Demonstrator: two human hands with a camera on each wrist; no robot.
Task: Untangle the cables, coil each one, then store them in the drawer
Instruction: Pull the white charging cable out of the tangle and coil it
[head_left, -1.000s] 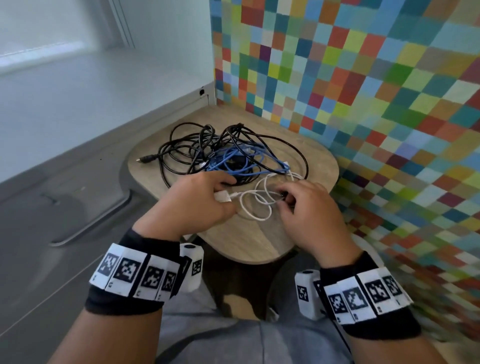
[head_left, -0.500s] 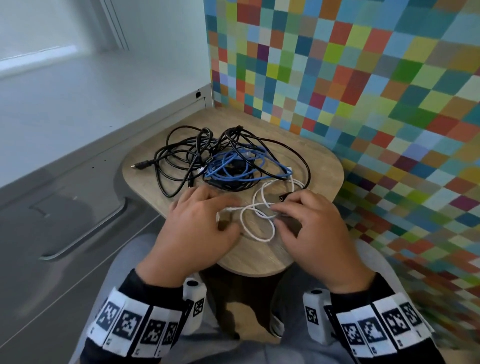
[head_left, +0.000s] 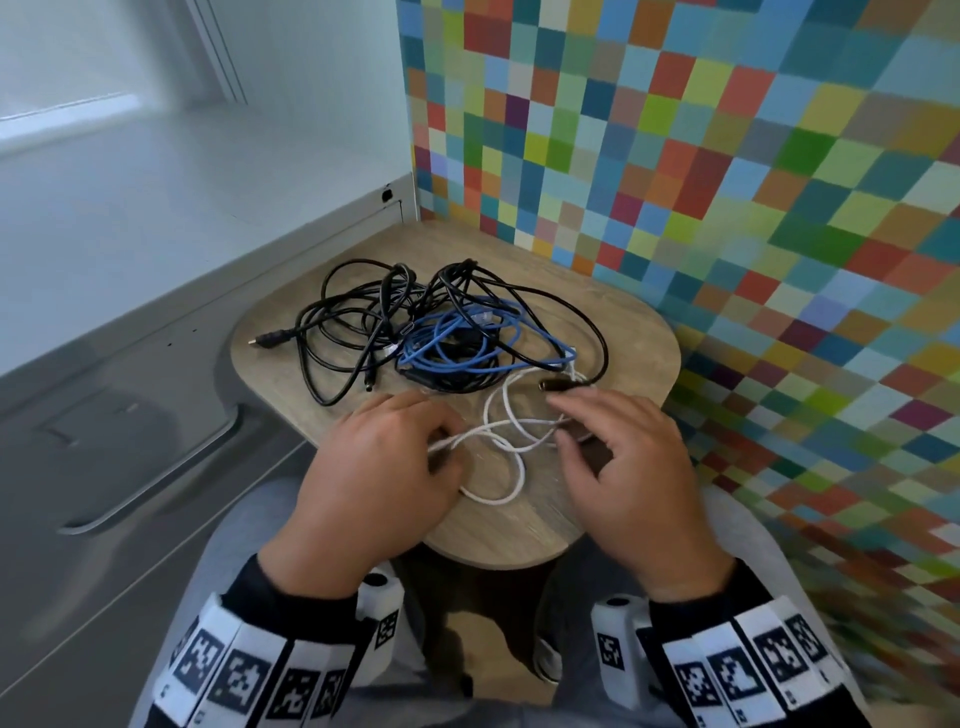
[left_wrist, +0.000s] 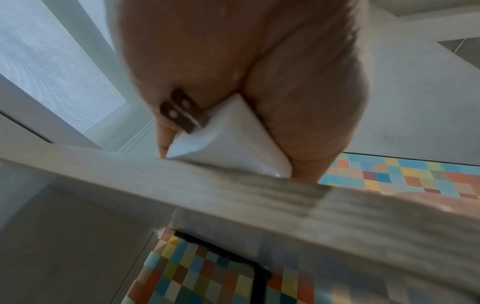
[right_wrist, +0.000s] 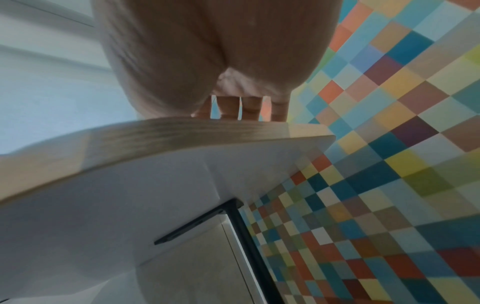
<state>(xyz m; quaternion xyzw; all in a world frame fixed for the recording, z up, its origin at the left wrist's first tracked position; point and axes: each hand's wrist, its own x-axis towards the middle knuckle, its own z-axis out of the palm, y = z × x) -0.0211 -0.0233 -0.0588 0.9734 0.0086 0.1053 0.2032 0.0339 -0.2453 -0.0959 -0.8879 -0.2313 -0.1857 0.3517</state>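
Grey flat-fronted drawer with the long recessed handle sits shut to my left, beside the small rounded wood-grain tabletop where everything is piled. Black thin cables sprawl across the far half, knotted with a blue network cable in loose loops at the middle. Nearest me lies the white thin charging cable, looping between my hands, its far end running into the pile. My left hand pinches the white cable near one end; in the left wrist view its fingers curl round a white charger block (metal prongs showing). My right hand hovers with fingers spread and relaxed over the loops, gripping nothing I can see. Step: untangling, white cable first. Next, probably: free its far end from the pile, then coil.
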